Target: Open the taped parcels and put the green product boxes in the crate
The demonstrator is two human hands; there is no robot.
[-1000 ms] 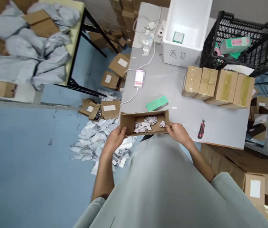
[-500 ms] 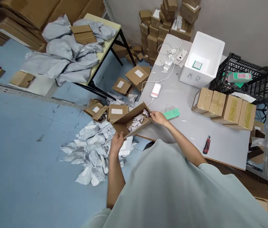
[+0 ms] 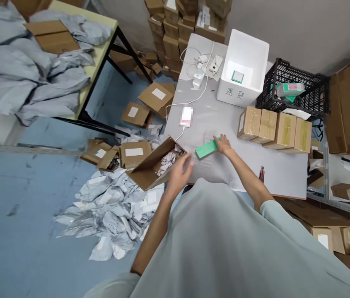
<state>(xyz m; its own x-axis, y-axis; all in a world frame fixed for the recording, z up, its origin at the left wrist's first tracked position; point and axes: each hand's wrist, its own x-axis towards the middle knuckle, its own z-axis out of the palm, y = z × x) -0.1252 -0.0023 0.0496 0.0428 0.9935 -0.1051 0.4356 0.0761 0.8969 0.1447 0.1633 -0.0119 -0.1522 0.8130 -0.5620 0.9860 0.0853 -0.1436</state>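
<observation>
An open cardboard box (image 3: 143, 174) with crumpled paper (image 3: 166, 162) inside sits tilted at the left edge of the grey table (image 3: 286, 171), partly overhanging it. My left hand (image 3: 178, 174) is by the box's near right side, thumb and fingers apart; whether it touches the cardboard I cannot tell. A slim green box (image 3: 205, 150) lies flat on the table. At its right end is my right hand (image 3: 223, 145), touching it with spread fingers. Behind these lies a pixelated white device (image 3: 186, 116) with a cable plugged in.
Several taped cartons (image 3: 266, 126) stand in a row to the right, near a red-black utility knife (image 3: 261, 174). Farther back are a white foam box (image 3: 235, 93), a black crate (image 3: 316, 97) and a power strip (image 3: 198, 78). Grey mailing bags (image 3: 109, 207) are heaped on the floor.
Both hands have let go of the cardboard box. My left hand moved right along its near side, and my right hand moved right to the green box. The view turned right.
</observation>
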